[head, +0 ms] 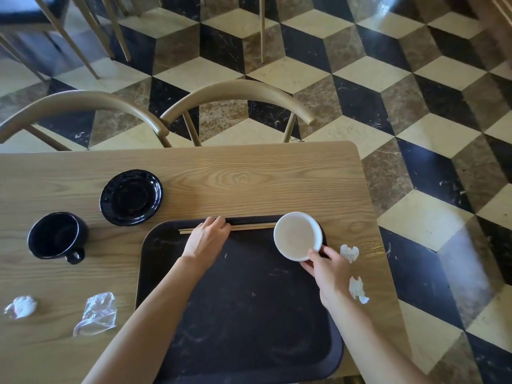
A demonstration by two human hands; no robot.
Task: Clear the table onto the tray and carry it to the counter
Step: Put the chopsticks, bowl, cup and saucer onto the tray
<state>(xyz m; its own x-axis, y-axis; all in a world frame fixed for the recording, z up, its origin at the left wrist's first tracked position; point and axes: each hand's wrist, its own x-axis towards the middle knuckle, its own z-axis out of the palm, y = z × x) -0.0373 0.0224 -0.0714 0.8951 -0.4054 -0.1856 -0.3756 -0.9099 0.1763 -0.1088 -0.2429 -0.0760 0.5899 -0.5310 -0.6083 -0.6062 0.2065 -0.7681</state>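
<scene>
A dark tray (243, 306) lies on the wooden table (249, 178) in front of me. At the tray's far edge my left hand (206, 238) is closed over a pair of wooden chopsticks (255, 227) lying crosswise. My right hand (324, 263) pinches the near rim of a small white bowl (297, 235) at the tray's far right corner. To the left on the table stand a black saucer (131, 197) and a black mug (56, 235). Crumpled tissues (350, 252) (358, 290) lie right of the tray.
A clear plastic wrapper (97, 313) and a crumpled white napkin (20, 306) lie at the table's near left. Two wooden chairs (238, 92) (80, 103) are pushed in at the far side. The table's right edge drops to the patterned tile floor (415, 134).
</scene>
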